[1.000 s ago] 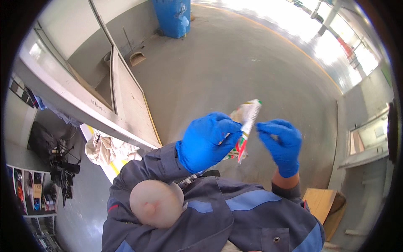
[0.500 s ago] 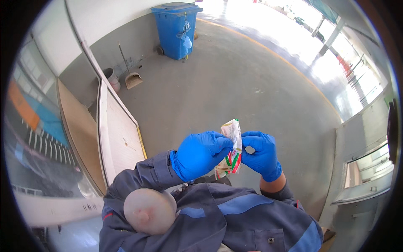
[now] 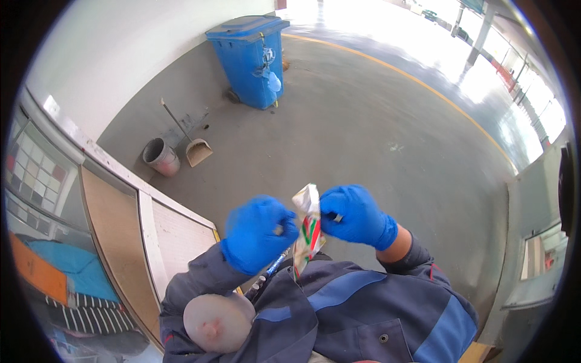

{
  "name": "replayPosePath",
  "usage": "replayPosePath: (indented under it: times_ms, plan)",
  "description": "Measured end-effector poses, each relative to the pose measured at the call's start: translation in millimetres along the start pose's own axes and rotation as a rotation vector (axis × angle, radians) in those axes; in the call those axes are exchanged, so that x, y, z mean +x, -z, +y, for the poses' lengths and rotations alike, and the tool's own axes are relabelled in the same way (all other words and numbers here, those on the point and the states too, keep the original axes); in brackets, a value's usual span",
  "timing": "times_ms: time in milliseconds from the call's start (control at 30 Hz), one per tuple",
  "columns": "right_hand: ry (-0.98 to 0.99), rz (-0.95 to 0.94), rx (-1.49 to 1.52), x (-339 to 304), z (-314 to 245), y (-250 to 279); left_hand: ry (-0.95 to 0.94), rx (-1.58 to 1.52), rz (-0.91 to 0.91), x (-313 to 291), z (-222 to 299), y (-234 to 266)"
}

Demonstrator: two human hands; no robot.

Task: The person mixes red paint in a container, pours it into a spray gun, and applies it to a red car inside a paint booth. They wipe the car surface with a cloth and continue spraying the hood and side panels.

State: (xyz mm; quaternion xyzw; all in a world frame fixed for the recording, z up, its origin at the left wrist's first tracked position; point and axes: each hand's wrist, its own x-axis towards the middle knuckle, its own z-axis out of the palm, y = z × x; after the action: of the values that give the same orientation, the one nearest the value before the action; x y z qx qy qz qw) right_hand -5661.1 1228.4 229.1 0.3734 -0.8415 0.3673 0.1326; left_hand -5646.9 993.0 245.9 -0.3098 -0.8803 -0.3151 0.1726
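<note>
Packet [image 3: 307, 233]: one, narrow, white with red and green marks, film apparently limp. Held up in front of the jacket's [image 3: 345, 330] chest, long side roughly upright, lower end tilting toward the wearer. Contents not visible.

Right hand [image 3: 357, 221]: blue glove, at the packet's right edge, upper part. Fingers curled, thumb drawn in to the forefinger with a small gap behind the tips; appears pinched on the edge. Sole evident support.

Left hand [image 3: 255, 233]: blue glove, blurred, just left of the packet. Fingers bent inward, little spread; whether the tips touch the film cannot be told. The two hands stand apart, the packet between them.

Handling note, by judgement: thin film likely bends under a one-sided hold. A flat pinch near the edge, with the left fingertips set level opposite, should steady it; light pressure, lower end kept off the jacket.

Surroundings, from the packet: door [image 3: 181, 233], white-framed, to the left. Bucket [image 3: 161, 158] and dustpan [image 3: 198, 152], long-handled, left and beyond. Bin [image 3: 249, 69], blue, wheeled, lidded, farther beyond, slightly left. Floor [image 3: 411, 169], grey, beyond and to the right, crossed by a yellow line [image 3: 423, 83].
</note>
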Motion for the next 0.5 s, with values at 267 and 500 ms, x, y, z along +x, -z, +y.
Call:
replayPosePath:
  times_ms: [267, 500]
  plan:
    - [0.026, 0.099, 0.592, 156.3, 121.0, -23.7, 0.318, -0.28, 0.171, 86.6, -101.8, 11.0]
    - [-0.069, -0.051, 0.908, 281.3, 148.1, -128.7, 0.38, -0.201, 0.258, 114.1, -223.1, 48.6]
